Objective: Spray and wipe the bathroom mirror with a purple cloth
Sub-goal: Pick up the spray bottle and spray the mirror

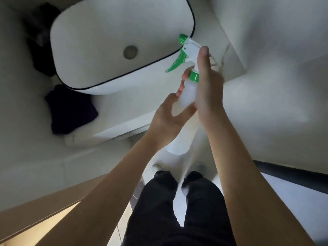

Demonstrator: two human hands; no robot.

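Two hands, left hand (167, 115) and right hand (208, 86), grip one spray bottle (188, 93).

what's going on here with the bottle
A person stands at a bathroom sink holding a spray bottle with both hands. The right hand wraps around the bottle's body just under the green collar, and the left hand supports it lower down. No finger is on the green trigger yet. The purple cloth lies untouched on the counter left of the sink. The mirror is not in view, so nothing shows spraying or wiping.
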